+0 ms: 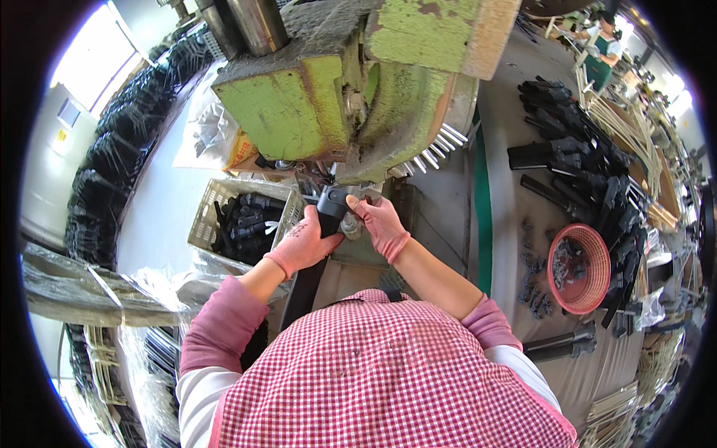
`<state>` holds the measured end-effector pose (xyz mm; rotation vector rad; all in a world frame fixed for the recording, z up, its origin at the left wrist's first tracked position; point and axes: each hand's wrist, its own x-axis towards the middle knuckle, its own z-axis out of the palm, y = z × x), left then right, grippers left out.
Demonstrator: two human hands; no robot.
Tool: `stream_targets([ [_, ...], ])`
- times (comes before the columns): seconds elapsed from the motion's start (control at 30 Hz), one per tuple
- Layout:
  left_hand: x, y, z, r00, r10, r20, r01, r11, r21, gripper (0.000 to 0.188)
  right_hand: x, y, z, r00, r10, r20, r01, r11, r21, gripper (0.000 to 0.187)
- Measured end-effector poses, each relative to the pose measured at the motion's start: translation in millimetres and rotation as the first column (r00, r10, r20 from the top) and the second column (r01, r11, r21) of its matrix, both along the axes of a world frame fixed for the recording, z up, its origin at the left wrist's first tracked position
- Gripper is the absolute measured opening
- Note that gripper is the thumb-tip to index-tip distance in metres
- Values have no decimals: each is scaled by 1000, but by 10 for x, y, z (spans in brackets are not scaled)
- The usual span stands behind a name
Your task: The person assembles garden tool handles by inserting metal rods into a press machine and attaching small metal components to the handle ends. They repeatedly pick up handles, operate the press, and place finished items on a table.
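A long black tube (302, 291) with a dark grey joint fitting (333, 201) on its upper end slants up from my lap toward the green press. My left hand (301, 243), in a pink glove, is wrapped round the tube just below the fitting. Against the fitting's right side, my pink-gloved right hand (382, 228) is closed in a pinch. Whatever lies between its fingertips is too small to make out. The fitting sits right below the head of the worn green press (287, 108), close to its metal tooling.
Left of my hands stands a plastic crate (211, 216) of black parts. On the right-hand table are piles of black tubes (567, 164), scattered small fittings (534, 287) and a red basket (556, 280) of grey pieces. Metal pins (437, 153) jut from the press. A person (601, 56) stands far right.
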<state>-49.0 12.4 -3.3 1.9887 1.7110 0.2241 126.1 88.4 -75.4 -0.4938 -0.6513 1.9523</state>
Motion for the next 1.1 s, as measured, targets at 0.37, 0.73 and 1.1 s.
stream_targets([
  [0.37, -125, 193, -47, 993, 24, 112, -14, 996, -85, 67, -4, -61, -151, 989, -131, 67, 141, 971, -195, 7],
  [0.73, -104, 150, -178, 984, 82, 157, -80, 997, -22, 66, 101, -16, -212, 955, -25, 296, 65, 990, -127, 13],
  [1.1, -110, 197, 12, 986, 19, 167, -33, 996, 79, 62, 78, -88, 116, 956, -23, 291, 61, 991, -121, 28],
])
